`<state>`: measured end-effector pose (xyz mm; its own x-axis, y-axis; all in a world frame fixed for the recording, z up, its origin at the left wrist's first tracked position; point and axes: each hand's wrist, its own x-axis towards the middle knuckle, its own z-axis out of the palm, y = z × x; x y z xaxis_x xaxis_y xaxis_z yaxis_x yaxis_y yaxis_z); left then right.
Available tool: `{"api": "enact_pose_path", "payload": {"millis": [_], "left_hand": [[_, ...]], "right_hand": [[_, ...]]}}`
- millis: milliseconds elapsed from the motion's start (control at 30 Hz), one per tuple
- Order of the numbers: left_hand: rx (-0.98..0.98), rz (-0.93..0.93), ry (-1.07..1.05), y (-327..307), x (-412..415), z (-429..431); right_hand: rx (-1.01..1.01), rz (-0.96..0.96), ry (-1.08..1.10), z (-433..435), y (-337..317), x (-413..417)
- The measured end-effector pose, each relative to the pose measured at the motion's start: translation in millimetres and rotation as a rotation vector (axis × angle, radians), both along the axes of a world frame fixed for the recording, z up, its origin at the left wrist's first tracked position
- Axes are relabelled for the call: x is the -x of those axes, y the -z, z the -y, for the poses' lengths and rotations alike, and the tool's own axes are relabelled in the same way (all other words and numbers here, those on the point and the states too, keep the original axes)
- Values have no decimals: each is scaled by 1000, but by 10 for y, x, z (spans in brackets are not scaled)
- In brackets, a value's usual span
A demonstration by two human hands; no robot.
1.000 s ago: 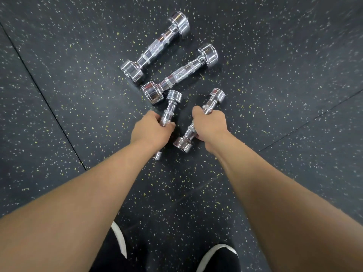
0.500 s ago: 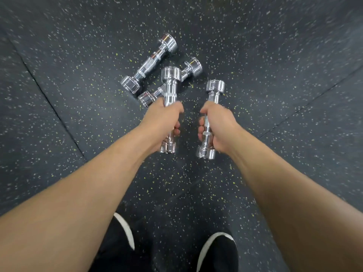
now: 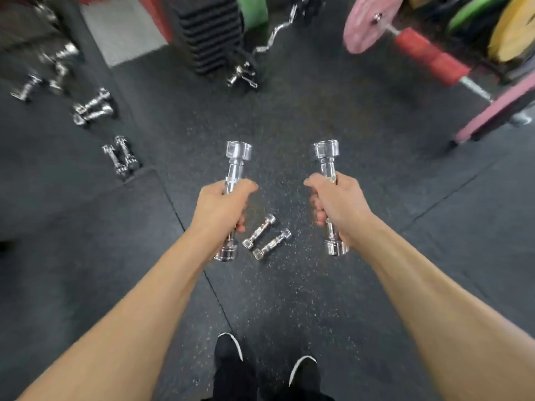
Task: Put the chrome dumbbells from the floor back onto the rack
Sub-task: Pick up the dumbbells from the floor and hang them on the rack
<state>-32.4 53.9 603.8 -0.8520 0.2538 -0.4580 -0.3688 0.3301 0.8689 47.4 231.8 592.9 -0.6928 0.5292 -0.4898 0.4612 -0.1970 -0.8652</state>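
Chrome floor pair [image 3: 259, 232] lies between held dumbbells [image 3: 235, 169].

Arms outstretched, left hand [image 3: 221, 206] tight round left dumbbell [image 3: 238, 154], right hand [image 3: 340, 205] round right dumbbell [image 3: 326, 151].

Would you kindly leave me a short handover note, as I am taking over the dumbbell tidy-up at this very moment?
Left hand grips the first dumbbell by its handle, off the floor.
Right hand grips the second dumbbell likewise.
The third dumbbell and fourth dumbbell lie on the floor between the hands.
Stored dumbbells sit upper left, blurred, on what looks like the rack.
Done: two picked up. Left: rack both, then fetch the other two.
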Motion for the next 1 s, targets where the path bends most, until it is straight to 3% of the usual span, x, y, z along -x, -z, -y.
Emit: {"api": "enact_pose_path", "payload": {"millis": [200,400,533,767,1000], "left_hand": [[-51,-532,12,-2734,167,339],[-99,-909,9,-4305,124,823],[-202,-1053,-19,-4881,85,1211],[-212,-1313,-74,-5402,86,1945],[-258,-1347,-186,-5508,457,2710]], "right_hand": [[-290,-364,-131,259,-2654,261],[-539,-742,-298,653,-4326,272],[-558,-963,-343,1022,-4960,366],[-533,-1080,-377,1764,-5501,729],[-570,-1250,-377,2575,-5670,1227]]}}
